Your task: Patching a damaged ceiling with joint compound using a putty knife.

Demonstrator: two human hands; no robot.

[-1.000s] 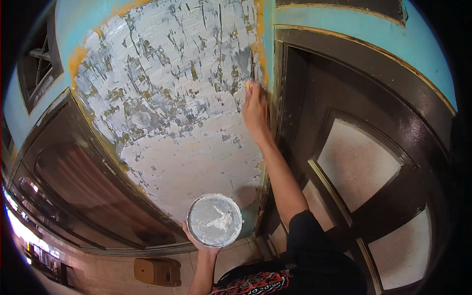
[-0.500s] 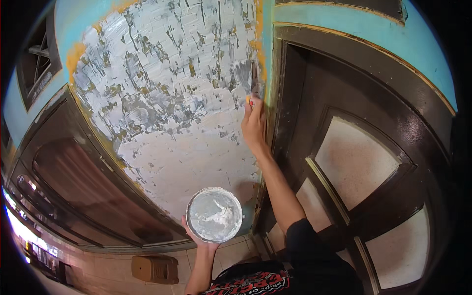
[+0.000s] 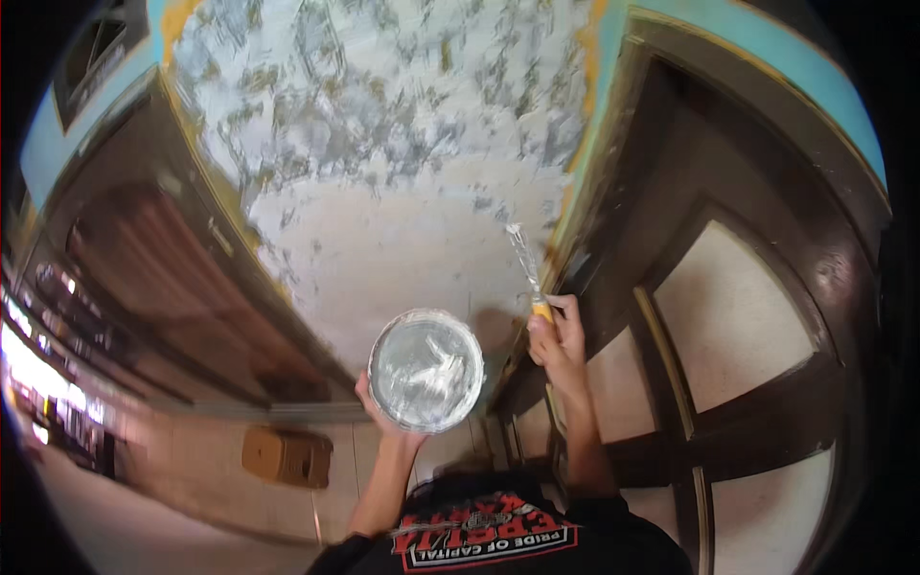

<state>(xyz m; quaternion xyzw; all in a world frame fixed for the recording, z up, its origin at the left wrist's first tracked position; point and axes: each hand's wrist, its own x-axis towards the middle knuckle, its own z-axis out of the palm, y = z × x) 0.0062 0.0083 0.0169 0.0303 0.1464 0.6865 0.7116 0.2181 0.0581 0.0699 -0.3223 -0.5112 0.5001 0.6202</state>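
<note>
My right hand [image 3: 559, 337] grips the yellow handle of a putty knife [image 3: 524, 261], its blade pointing up and smeared with white putty. The blade stands away from the wall's edge, up and to the right of the tub. In my left hand [image 3: 391, 419] rests a round tub [image 3: 379, 395], held from below and at its left side; a patch of white putty lies inside it. Ahead, the wall [image 3: 383, 220] is coated with white putty, smooth lower down and patchy with grey and brown higher up.
A dark wooden door [image 3: 728, 287] with pale panels stands close on the right. Another dark door [image 3: 144, 259] is on the left. A brown plastic stool [image 3: 286, 456] sits on the tiled floor [image 3: 359, 460] at lower left.
My right hand has drawn the putty knife down and away from the wall's right edge, toward the tub. The view has tilted downward; my left hand still holds the tub.
</note>
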